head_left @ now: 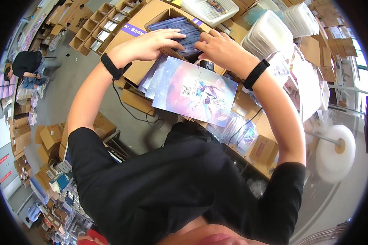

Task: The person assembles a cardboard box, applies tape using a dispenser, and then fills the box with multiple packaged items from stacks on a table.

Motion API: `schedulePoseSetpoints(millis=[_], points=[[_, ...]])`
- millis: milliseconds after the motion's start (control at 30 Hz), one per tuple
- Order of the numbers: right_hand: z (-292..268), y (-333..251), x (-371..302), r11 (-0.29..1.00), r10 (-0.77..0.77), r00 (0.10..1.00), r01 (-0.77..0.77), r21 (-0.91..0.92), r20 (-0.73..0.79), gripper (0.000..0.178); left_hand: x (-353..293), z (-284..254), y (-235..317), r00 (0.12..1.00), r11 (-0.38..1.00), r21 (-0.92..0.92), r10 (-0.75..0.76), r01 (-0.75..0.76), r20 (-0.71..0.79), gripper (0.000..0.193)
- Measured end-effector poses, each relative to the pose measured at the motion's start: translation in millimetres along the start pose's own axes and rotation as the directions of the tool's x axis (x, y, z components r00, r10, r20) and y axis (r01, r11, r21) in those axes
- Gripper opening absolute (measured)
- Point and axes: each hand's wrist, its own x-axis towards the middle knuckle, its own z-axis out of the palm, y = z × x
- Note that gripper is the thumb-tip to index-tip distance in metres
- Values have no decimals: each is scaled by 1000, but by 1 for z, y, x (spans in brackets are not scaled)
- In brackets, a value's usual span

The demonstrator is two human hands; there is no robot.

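A brown cardboard box (164, 17) is packed with a tight row of thin dark-blue packets (180, 30). My left hand (155, 43) reaches over its left side, fingers stretched out across the packets. At the right side, my right hand (220, 47) has its fingers apart and slightly bent, the tips at the packets and the box edge. Neither hand visibly grips anything. Just below the box lies a large printed pastel sheet (196, 90) with a coloured figure and a square code. More bluish sheets (154, 79) fan out under its left side. Each wrist wears a black band.
White plastic baskets (270, 34) are stacked on the right, with another white basket (212, 10) behind the box. Clear-wrapped packs (237, 132) and a small carton (263, 150) lie near my right arm. A black cable (131, 109) hangs below my left wrist. Another person (26, 67) sits far left.
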Motion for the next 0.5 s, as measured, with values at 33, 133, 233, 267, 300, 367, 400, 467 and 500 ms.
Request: schedulePoseSetpoints(millis=[33,133,233,267,300,367,400,467,500], points=[[0,-4,4,1000,1,999,-1,-9,-41,22,-3,1,-1,1000,1000,-13,-14,14,-3,57],[-18,8,10,988,41,999,-37,149,-25,9,-9,2,2,1000,1000,21,-1,1,-18,58],[-21,13,5,962,127,980,-159,223,154,10,-9,4,2,999,999,37,6,-5,-50,56],[-14,14,2,975,78,988,-103,196,131,12,-8,7,0,998,999,31,12,-10,-60,56],[-5,16,-2,985,28,994,-46,167,110,14,-7,12,-2,997,1000,25,16,-15,-69,56],[0,13,-1,992,-7,991,-9,125,134,19,-7,12,-3,997,999,26,20,-18,-80,57],[3,10,1,994,12,983,-32,107,183,22,-7,12,-2,996,999,31,24,-21,-85,59],[4,3,6,995,51,966,-72,75,252,28,-6,12,-2,996,999,30,30,-28,-86,60],[5,4,7,993,50,975,-73,97,218,27,-6,13,-4,996,999,24,30,-28,-83,60]])
